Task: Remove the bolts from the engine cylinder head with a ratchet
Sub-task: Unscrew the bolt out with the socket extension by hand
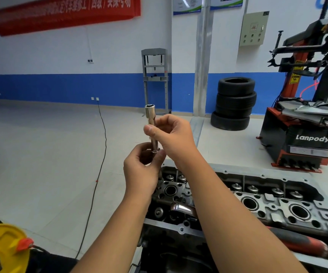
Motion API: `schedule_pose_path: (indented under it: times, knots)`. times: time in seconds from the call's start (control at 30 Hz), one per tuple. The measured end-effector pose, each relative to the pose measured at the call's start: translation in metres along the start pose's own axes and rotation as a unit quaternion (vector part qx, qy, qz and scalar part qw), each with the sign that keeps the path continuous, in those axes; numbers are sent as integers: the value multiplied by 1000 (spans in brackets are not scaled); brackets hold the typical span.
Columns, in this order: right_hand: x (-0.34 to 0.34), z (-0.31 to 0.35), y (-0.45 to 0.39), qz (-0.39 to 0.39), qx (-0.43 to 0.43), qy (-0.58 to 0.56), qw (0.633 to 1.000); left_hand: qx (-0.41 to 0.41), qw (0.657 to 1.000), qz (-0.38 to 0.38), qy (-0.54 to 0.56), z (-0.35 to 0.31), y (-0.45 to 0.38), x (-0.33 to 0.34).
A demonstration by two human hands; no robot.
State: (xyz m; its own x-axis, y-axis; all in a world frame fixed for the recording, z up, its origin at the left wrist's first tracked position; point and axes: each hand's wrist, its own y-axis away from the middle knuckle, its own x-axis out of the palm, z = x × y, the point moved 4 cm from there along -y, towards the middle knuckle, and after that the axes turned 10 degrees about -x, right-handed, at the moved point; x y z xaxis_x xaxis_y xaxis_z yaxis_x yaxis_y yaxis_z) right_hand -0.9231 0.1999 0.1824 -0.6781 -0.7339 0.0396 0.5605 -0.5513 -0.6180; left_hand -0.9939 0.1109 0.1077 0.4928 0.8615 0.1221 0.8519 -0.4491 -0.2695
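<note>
A: Where's the cylinder head (267, 205)?

B: Lower right of the frame, below my arms, 1 bolt (158, 212) visible at its left end.

A: And the socket (151, 123)?

B: Raised mid-frame, upright. My right hand (176, 137) pinches its shaft; my left hand (141, 170) curls round its base, I'd judge to fit an extension.
</note>
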Motion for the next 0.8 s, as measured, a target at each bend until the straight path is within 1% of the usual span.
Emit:
schedule_pose_path:
  times: [0.1, 0.17, 0.3, 0.4, 0.5, 0.6, 0.67, 0.73, 0.8]
  knots:
    - [0, -1, -2, 2, 4, 0, 1000, -31, 998, 31, 46, 0, 1, 5]
    - [2, -1, -2, 15, 7, 4, 1000, -33, 998, 46, 36, -1, 2, 7]
    - [4, 0, 0, 38, 18, -5, 999, 5, 1000, 10, -4, -4, 3, 4]
    - [2, 1, 1, 28, 15, -6, 999, 10, 1000, -12, -10, -3, 2, 0]
    - [-1, 1, 2, 6, 15, 1, 1000, 4, 1000, -4, 2, -3, 2, 1]
    - [0, 0, 1, 6, 21, -17, 1000, -20, 999, 33, 32, -2, 2, 6]
    - [1, 0, 0, 17, 32, -21, 999, -23, 998, 57, 33, -3, 4, 10]
    - [2, 1, 1, 34, 38, -15, 999, -8, 999, 49, 14, -4, 4, 10]
    - [3, 1, 2, 42, 36, -18, 998, 7, 1000, 25, -7, -5, 4, 7]
